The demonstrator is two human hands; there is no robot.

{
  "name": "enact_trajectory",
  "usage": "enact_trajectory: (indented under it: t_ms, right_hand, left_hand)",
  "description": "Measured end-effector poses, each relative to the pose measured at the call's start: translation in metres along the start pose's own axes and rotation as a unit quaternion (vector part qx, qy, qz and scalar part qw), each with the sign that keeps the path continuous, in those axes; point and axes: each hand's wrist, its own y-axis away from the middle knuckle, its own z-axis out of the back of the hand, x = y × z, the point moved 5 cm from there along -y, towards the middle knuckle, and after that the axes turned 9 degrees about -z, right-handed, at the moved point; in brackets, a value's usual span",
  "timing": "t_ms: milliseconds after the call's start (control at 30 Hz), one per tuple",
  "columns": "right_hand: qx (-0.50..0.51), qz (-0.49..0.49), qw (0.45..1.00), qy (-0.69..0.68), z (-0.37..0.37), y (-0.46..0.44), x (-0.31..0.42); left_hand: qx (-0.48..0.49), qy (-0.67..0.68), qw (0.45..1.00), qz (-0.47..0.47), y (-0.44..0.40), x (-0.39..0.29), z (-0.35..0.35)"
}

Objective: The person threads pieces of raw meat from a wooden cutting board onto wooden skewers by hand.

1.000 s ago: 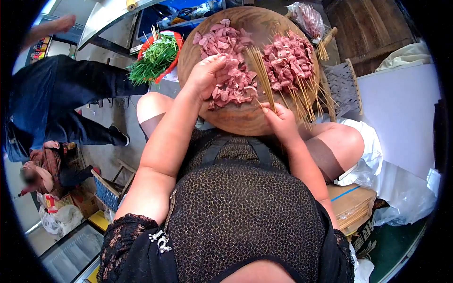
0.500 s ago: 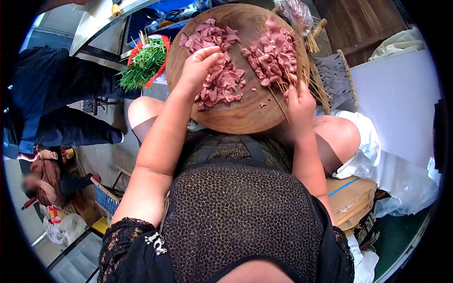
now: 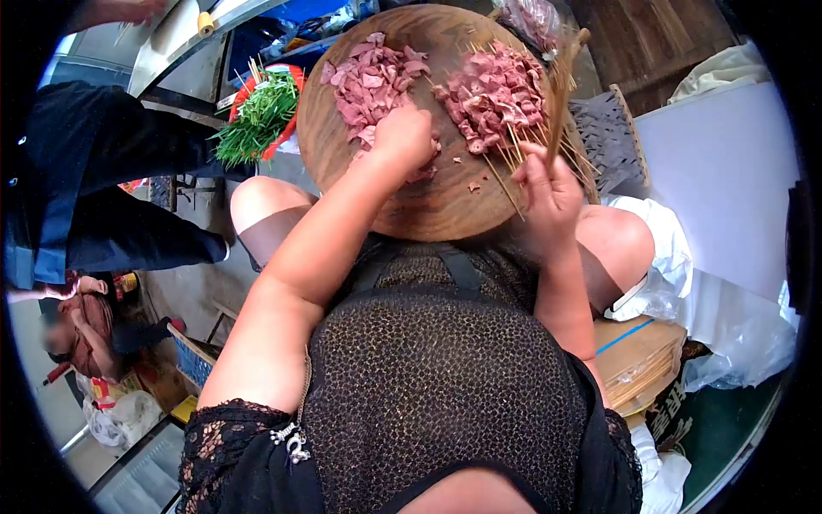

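My left hand (image 3: 406, 137) is curled down over the lower part of a pile of sliced raw meat (image 3: 375, 79), its fingertips hidden beneath it. My right hand (image 3: 552, 187) grips a bundle of thin wooden skewers (image 3: 560, 103) that points up and is smeared by motion. Just left of that hand, skewers threaded with meat (image 3: 497, 94) lie heaped, their bare ends spreading toward me. Both meat heaps rest on a round wooden board (image 3: 428, 210) over my lap. A few meat scraps (image 3: 474, 186) lie between the heaps.
A red-rimmed basket of green vegetables (image 3: 265, 111) stands left of the board. Another person in dark trousers (image 3: 128, 171) is at the left, and a seated person (image 3: 90, 321) is farther off. Stacked cardboard (image 3: 638, 360) and plastic sheeting (image 3: 736, 343) lie to my right.
My left hand has come down and right from above the meat pile onto its lower part. My right hand has shifted slightly, still with the skewers. At top left, another person's hand shows more.
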Motion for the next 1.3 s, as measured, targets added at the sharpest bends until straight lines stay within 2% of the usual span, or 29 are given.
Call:
enact_trajectory:
  t_ms: [33,67,100,133,200,233,267,333,400,467,500,567,1000,1300]
  right_hand:
    - [0.044,-0.056,0.996,-0.055,-0.009,0.003,-0.007]
    - [0.088,-0.112,0.984,-0.109,-0.02,0.007,-0.017]
    - [0.113,-0.153,0.973,-0.13,-0.029,0.01,-0.027]
    - [0.139,-0.194,0.959,-0.151,-0.038,0.013,-0.038]
    - [0.181,-0.248,0.939,-0.156,-0.052,0.018,-0.058]
    - [0.19,-0.254,0.936,-0.152,-0.055,0.018,-0.065]
    - [0.2,-0.259,0.934,-0.147,-0.057,0.019,-0.071]
    - [0.2,-0.248,0.941,-0.116,-0.06,0.017,-0.078]
    - [0.201,-0.234,0.947,-0.086,-0.061,0.015,-0.085]
    - [0.179,-0.233,0.956,-0.001,-0.057,0.014,-0.095]
    - [0.178,-0.233,0.956,-0.002,-0.058,0.014,-0.094]
    - [0.171,-0.243,0.953,-0.054,-0.059,0.016,-0.093]
    - [0.153,-0.229,0.957,-0.088,-0.063,0.016,-0.081]
    - [0.163,-0.23,0.957,-0.074,-0.059,0.014,-0.08]
  left_hand:
    - [0.0,-0.001,1.0,-0.002,0.002,-0.001,0.0]
    - [-0.041,0.029,0.999,-0.009,0.008,-0.002,0.003]
    - [-0.083,0.059,0.995,-0.015,0.012,-0.002,0.009]
    - [-0.082,0.058,0.995,-0.015,0.012,0.003,0.01]
    - [-0.187,0.192,0.962,-0.057,0.015,0.014,0.02]
    - [-0.121,0.405,0.904,0.07,0.014,0.03,0.006]
    - [-0.19,0.471,0.861,0.031,0.018,0.035,0.012]
    - [-0.18,0.682,0.702,0.097,0.022,0.042,0.015]
    - [-0.163,0.742,0.636,0.131,0.029,0.043,0.026]
    - [-0.175,0.762,0.61,0.128,0.029,0.055,0.016]
    - [-0.174,0.762,0.611,0.127,0.03,0.054,0.016]
    - [-0.179,0.794,0.569,0.118,0.032,0.052,0.016]
    - [-0.176,0.814,0.542,0.114,0.034,0.05,0.015]
    - [-0.163,0.817,0.533,0.149,0.035,0.043,0.017]
